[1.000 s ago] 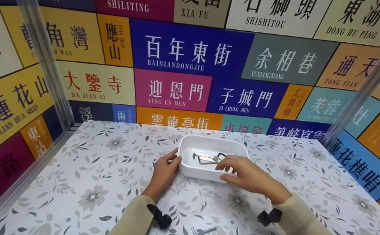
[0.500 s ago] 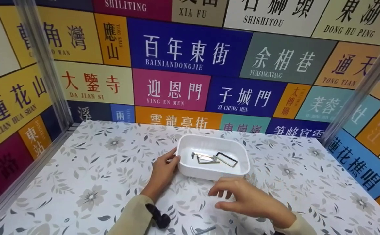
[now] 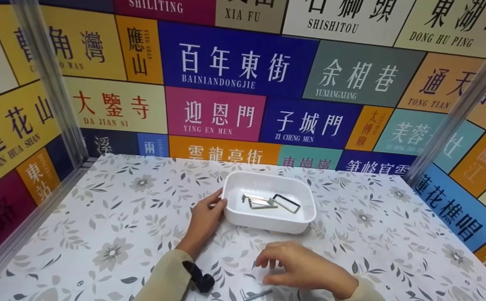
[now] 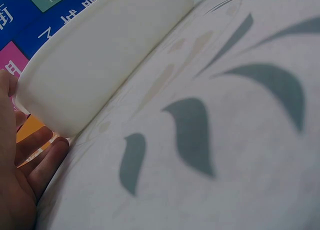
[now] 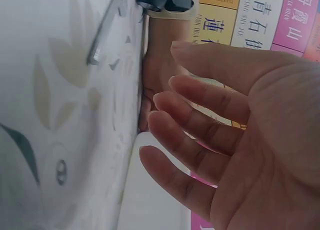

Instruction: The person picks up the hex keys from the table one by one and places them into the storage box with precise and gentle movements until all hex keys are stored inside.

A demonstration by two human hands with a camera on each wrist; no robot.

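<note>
A white plastic box with rounded corners stands on the table. Inside lie several thin L-shaped hex keys, brass-toned and dark. My left hand rests at the box's left end, thumb and fingers touching the outer wall; the left wrist view shows its loosely bent fingers beside the box's lower corner. My right hand hovers in front of the box with fingers spread and loosely bent, nothing between them. Below its fingertips a silver L-shaped hex key lies on the table, partly shown in the right wrist view too.
The table wears a white cover with grey leaves and flowers. Behind it stands a wall of coloured name panels, with metal posts at the corners. A small black device sits on my left sleeve.
My right hand has come out of the box and moved back toward the table's near side, close over the silver hex key. My left hand has stayed at the box.
</note>
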